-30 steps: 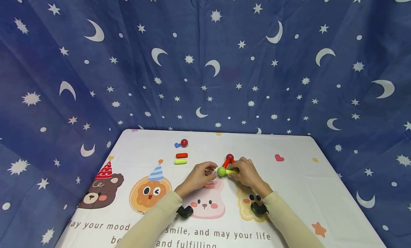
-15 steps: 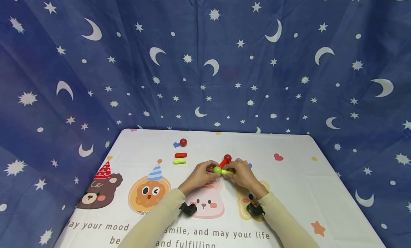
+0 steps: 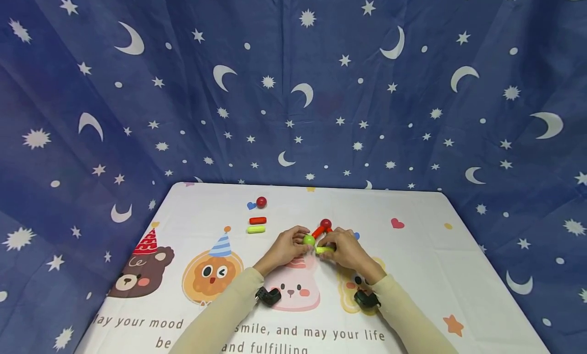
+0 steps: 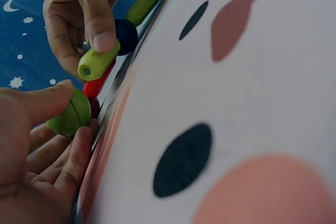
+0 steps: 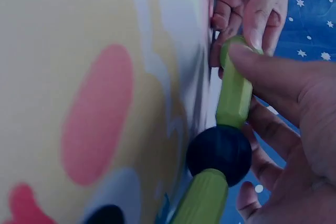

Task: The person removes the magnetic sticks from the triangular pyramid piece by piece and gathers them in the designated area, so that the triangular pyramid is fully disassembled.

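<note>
Green rod [image 3: 324, 250] lies crosswise, pointing at green ball [image 3: 309, 239].

Evenly and brightly lit from above in the head view, with faint shadows and no glare. Wide-angle bowing of the star-printed blue cloth backdrop [image 3: 293, 89] toward the edges. Dimmer, bluish and tilted in both wrist views; white cartoon-printed counter [image 4: 252, 98] soft and out of focus up close.
</note>
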`<control>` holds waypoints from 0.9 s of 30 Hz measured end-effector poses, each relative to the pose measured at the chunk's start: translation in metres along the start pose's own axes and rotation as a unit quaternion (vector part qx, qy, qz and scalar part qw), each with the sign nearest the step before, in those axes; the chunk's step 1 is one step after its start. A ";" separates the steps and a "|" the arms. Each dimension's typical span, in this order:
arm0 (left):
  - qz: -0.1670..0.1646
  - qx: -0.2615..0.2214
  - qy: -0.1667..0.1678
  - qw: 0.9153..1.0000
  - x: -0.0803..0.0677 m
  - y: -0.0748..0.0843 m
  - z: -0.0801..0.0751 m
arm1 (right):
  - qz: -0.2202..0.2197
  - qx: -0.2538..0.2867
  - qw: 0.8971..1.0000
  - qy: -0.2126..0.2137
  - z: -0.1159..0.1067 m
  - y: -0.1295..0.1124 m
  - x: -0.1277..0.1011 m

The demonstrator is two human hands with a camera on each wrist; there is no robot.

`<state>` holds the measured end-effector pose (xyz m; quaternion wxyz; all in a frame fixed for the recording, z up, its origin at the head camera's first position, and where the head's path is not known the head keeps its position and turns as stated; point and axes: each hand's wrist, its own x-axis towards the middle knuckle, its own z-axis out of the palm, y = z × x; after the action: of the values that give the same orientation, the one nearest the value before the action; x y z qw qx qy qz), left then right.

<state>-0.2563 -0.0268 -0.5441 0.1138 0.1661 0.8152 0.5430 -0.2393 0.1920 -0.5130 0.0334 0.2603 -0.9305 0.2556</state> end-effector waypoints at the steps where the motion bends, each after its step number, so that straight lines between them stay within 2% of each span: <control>1: 0.000 -0.005 -0.001 1.000 0.000 0.000 0.000 | 0.005 0.005 1.000 -0.003 -0.001 0.000 0.000; 6: -0.007 -0.026 -0.004 1.000 0.001 -0.003 0.000 | 0.044 0.016 0.998 0.030 -0.005 0.004 0.008; 9: -0.004 -0.034 -0.006 0.999 0.001 -0.005 0.000 | 0.049 0.018 0.997 0.050 -0.007 0.009 0.015; 13: -0.004 -0.038 -0.006 0.999 0.001 -0.007 -0.001 | 0.035 0.015 0.999 0.035 -0.007 0.012 0.023; 21: -0.011 -0.044 -0.011 0.999 0.001 -0.005 0.000 | 0.046 0.028 0.999 -0.005 -0.003 0.016 0.031; 27: -0.015 -0.034 -0.009 0.999 0.000 -0.004 0.001 | 0.033 0.014 0.999 -0.029 0.002 0.020 0.036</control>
<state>-0.2565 -0.0271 -0.5485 0.1350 0.1547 0.7974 0.5674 -0.2798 0.1891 -0.5164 -0.0055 0.2370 -0.9355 0.2618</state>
